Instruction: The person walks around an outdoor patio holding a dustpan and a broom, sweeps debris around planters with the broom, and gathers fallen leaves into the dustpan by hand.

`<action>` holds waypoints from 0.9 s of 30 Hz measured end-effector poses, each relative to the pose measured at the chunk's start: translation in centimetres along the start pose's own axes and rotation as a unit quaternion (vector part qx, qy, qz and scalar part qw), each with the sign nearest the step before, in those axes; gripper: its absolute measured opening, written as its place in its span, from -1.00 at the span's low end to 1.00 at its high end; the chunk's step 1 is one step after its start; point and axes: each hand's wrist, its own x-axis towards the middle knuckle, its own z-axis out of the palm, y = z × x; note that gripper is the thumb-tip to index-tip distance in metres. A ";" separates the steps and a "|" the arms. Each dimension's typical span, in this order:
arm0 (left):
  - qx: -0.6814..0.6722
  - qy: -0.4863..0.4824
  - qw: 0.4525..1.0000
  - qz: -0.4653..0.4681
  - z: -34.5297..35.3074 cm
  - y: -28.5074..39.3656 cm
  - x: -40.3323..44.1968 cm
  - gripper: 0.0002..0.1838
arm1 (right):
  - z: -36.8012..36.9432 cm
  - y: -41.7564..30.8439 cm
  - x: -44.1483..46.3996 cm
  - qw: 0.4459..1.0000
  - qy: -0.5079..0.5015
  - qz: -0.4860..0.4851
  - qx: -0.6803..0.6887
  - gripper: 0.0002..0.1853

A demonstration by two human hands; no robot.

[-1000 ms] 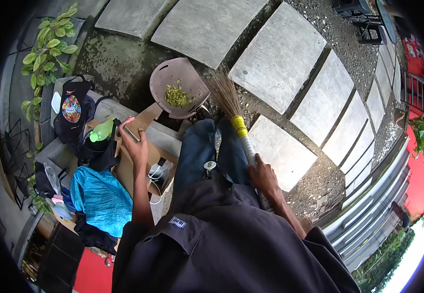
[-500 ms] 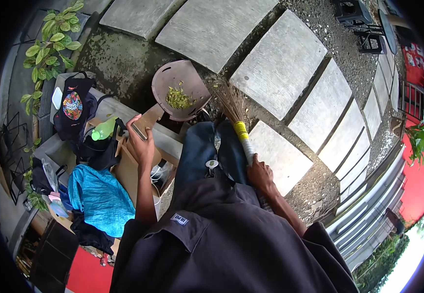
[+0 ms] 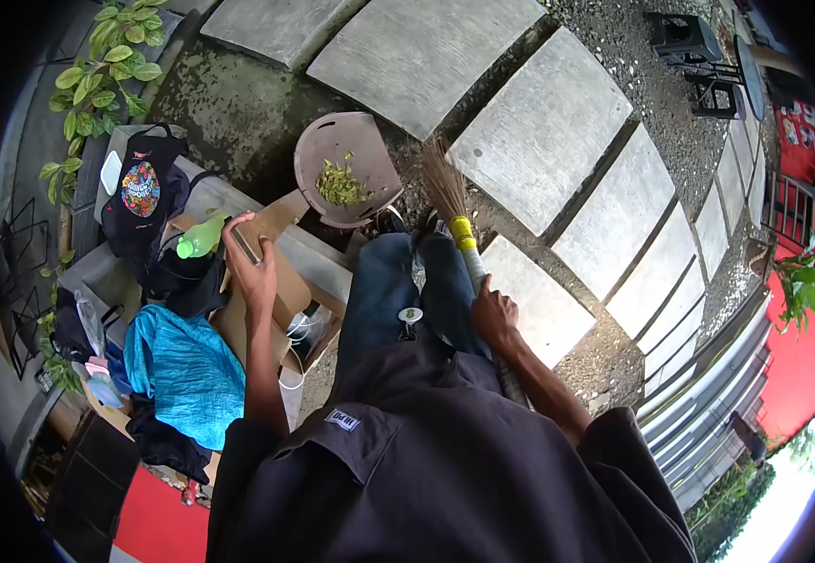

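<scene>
My right hand is closed around the pale handle of a stick broom with a yellow band. Its bristles point away from me, down beside the paving slabs. My left hand grips a slim phone, seen nearly edge-on above a cardboard box. Ahead of my feet lies a shallow, pinkish-brown plastic pan with slots near its rim. A small heap of yellow-green leaves rests in it, and the broom's bristles are to its right, apart from it.
Left of me, a black printed bag, a green bottle and a bright blue cloth crowd a ledge. Concrete slabs with gravel between them stretch ahead and right. Dark stools stand at far right, and a leafy plant at upper left.
My left hand with the phone has shifted slightly left and up. The broom has swung a little left, its bristles now more upright. The whole view has turned slightly.
</scene>
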 end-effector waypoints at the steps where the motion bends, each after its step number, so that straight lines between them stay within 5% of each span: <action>1: 0.002 -0.004 1.000 0.003 0.1 0.1 0.1 -0.59 | 0.2 0.0 0.3 1.000 -0.023 -0.014 0.004 -0.32; 10: 0.000 -0.012 1.000 -0.025 -0.1 -0.5 -1.0 -0.56 | -8.5 0.8 -7.7 0.994 -0.065 0.034 0.078 -0.35; 27: -0.071 0.068 0.995 -0.022 -4.9 -0.2 -2.4 -0.59 | -8.3 3.7 -8.4 0.984 -0.049 0.025 0.172 -0.44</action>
